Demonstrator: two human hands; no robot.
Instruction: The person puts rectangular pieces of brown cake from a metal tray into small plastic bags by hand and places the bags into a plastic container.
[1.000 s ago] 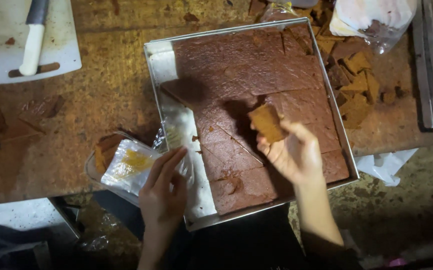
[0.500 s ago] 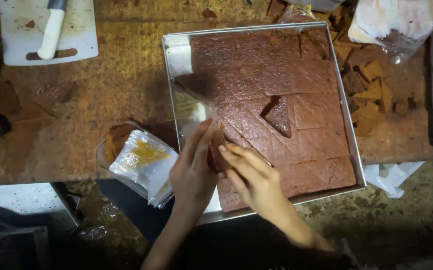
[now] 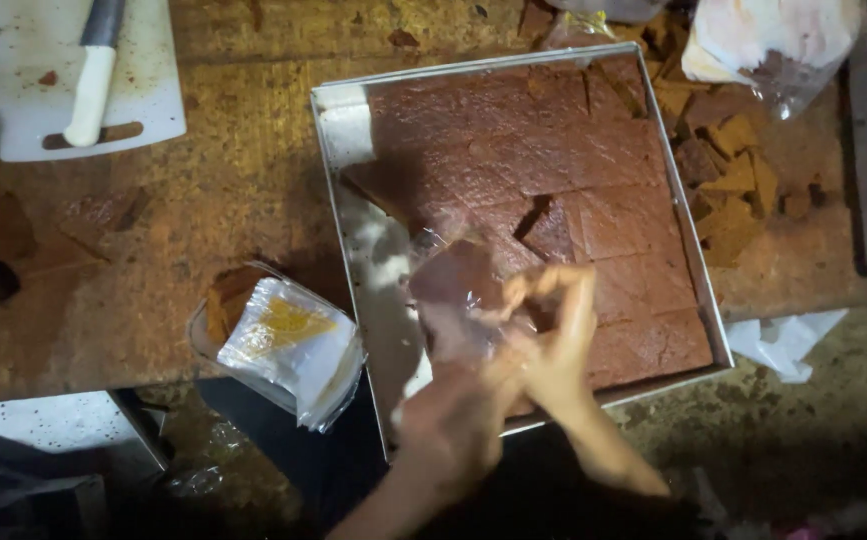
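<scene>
Two bare forearms come up from the bottom edge of the view, and both end in bare hands. The left hand [image 3: 453, 420] shows no glove, ring or watch, and no sleeve covers its wrist or forearm. The right hand [image 3: 553, 340] is bare as well, its slim forearm uncovered all the way down to the frame edge. Motion blurs the fingers of both. Below the arms, dark clothing fills the lower middle, too dim for detail.

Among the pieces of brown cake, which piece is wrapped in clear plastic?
It is the brown cake piece held in both hands over the square metal tray. Clear film covers it; the loose brown offcuts right of the tray are bare.
</scene>
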